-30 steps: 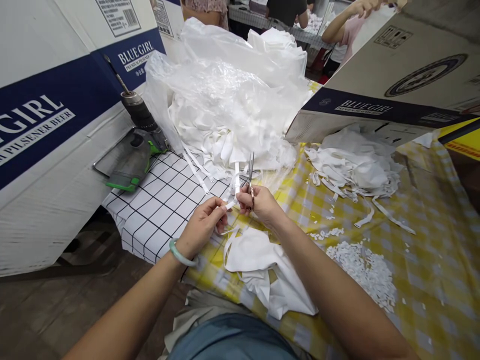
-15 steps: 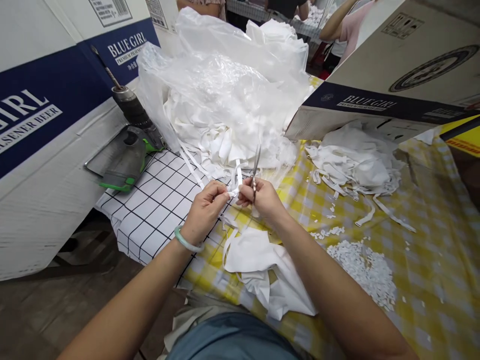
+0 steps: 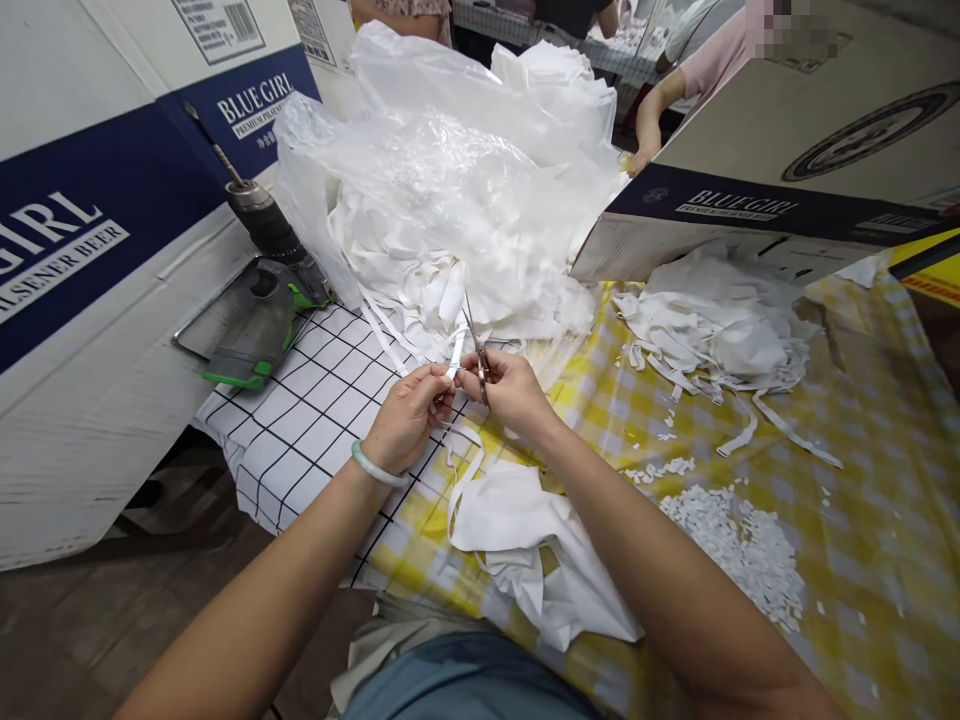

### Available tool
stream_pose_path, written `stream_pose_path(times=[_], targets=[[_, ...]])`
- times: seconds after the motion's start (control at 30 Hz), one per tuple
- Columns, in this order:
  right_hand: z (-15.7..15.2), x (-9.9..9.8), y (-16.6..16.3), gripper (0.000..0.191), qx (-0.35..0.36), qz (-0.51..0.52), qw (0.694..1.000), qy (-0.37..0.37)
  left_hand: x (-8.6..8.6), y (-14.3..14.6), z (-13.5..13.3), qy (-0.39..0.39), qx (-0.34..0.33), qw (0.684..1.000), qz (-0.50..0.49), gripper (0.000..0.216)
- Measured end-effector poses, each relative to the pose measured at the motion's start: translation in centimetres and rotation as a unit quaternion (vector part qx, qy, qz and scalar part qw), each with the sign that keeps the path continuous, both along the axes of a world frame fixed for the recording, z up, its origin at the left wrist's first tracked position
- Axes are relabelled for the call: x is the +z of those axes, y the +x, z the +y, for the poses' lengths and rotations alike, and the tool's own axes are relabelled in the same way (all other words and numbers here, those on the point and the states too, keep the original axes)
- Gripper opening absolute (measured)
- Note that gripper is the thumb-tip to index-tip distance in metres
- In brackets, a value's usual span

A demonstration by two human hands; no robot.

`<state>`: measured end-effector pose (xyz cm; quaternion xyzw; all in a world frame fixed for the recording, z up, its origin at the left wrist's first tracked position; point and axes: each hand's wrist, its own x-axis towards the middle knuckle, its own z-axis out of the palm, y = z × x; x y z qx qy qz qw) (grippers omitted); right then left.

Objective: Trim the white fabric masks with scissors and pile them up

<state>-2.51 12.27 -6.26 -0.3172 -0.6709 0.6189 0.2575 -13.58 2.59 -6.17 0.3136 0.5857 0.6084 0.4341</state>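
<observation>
My left hand [image 3: 405, 415] pinches a narrow white strap [image 3: 457, 347] between thumb and fingers. The strap runs up toward the heap of white fabric pieces [image 3: 431, 275] in front of me. In my right hand [image 3: 516, 390] is a small pair of metal scissors [image 3: 481, 362], blades pointing up and away beside the strap. The right fingertips lie close to the left ones; whether they also touch the strap is hard to see. A white cloth piece with thin straps [image 3: 502, 510] lies below my hands, near the table's front edge.
Clear plastic [image 3: 465, 130] covers the heap. A cordless drill [image 3: 259, 290] lies at left by a beer carton [image 3: 67, 220]. Another carton [image 3: 750, 190] stands at right above more white pieces [image 3: 712, 320]. Small white scraps [image 3: 739, 550] lie on the yellow cloth. A co-worker's arm [image 3: 660, 105] shows behind.
My right hand and the scissors have shifted slightly left, with the blades now tilted left beside the strap. The co-worker's arm has come down behind the right carton.
</observation>
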Motion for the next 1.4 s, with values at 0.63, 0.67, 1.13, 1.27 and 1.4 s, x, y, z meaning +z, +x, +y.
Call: stream_pose_path(times=[0.63,0.67,1.13,1.27,1.4], targets=[[-0.2,1.0,-0.3,0.024,-0.035,-0.016,0.994,-0.105,-0.4,-1.2,0.9,0.015,0.084,0.955,0.285,0.017],[-0.3,1.1,-0.3,0.026,-0.040,-0.011,0.992,-0.118,-0.4,-1.1,1.0,0.008,0.088,0.958,0.273,0.017],[-0.9,1.3,1.0,0.020,0.018,-0.039,0.972,-0.233,-0.2,-0.7,0.2,-0.031,-0.013,0.987,0.159,0.016],[-1.4,1.7,1.2,0.017,0.028,-0.043,0.972,-0.231,-0.7,-0.7,0.2,-0.022,0.020,0.987,0.156,0.009],[-1.4,1.7,1.1,0.016,0.026,-0.050,0.975,-0.216,-0.8,-1.0,0.2,-0.012,0.013,0.991,0.134,0.012]])
